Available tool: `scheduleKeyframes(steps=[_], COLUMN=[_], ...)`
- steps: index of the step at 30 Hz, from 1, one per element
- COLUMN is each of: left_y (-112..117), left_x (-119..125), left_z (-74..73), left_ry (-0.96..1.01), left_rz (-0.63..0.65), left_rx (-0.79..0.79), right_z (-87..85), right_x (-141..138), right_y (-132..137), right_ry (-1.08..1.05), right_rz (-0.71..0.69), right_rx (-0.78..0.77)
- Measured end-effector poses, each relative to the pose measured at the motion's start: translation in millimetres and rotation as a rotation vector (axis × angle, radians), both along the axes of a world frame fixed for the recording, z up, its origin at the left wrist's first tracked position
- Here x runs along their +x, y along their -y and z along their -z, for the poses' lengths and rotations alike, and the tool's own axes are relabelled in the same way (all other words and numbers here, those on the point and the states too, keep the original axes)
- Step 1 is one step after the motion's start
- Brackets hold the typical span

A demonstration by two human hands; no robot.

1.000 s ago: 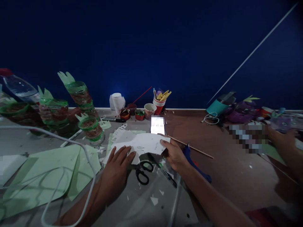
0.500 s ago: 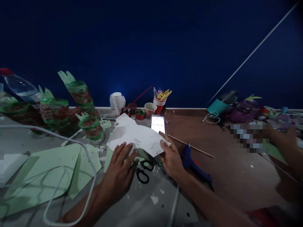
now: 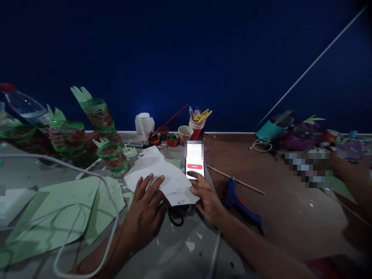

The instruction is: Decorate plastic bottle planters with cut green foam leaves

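A cut white sheet of paper [image 3: 171, 182] with small pencil marks lies in front of me. My left hand [image 3: 147, 207] rests on its left front edge, fingers stretched out. My right hand [image 3: 207, 195] pinches the sheet's right corner, thumb on top. The right index finger reaches over the lit screen of a phone [image 3: 195, 161], which shows a red button. Under the paper's front edge, one black handle of a pair of scissors [image 3: 176, 218] sticks out. The rest of the scissors is hidden.
To the right lie a blue glue gun [image 3: 240, 203] and a wooden stick [image 3: 236, 179]. Green paper [image 3: 55, 213], a white cable [image 3: 109, 193] and green-rimmed bottle pieces [image 3: 113, 155] stand left. Paint cups [image 3: 172, 139] line the wall. Another person's hand [image 3: 350, 170] is at the far right.
The sheet has come toward me and now covers more of the scissors. My right index finger has moved onto the phone, whose screen changed from a timer to a red button.
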State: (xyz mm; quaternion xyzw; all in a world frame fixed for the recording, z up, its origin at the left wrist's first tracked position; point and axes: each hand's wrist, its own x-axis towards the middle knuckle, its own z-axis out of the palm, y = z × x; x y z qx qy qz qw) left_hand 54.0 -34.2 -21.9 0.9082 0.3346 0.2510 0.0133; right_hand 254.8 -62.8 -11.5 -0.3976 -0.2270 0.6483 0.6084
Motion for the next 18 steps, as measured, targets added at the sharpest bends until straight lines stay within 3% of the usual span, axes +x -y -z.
scheduleKeyframes(steps=[4, 6, 11, 18], left_y=[1.2, 1.3, 1.0, 1.0], left_x=[-2.0, -2.9, -3.1, -1.5], left_z=[-2.4, -2.2, -2.1, -4.2], left_ry=[0.032, 0.037, 0.009, 0.008], left_rz=[0.041, 0.034, -0.011, -0.055], left_rx=[0.032, 0.05, 0.063, 0.048], right_z=[-5.2, -5.0, 4.9, 11.9], right_x=[4.3, 4.5, 0.5, -1.0], right_y=[-0.7, -0.8, -3.2, -4.2], right_ry=[-0.028, 0.01, 0.219, 0.354], right_rz=[-0.211, -0.249, -0.134, -0.038], right_rx=[-0.004, 0.022, 0.082, 0.079])
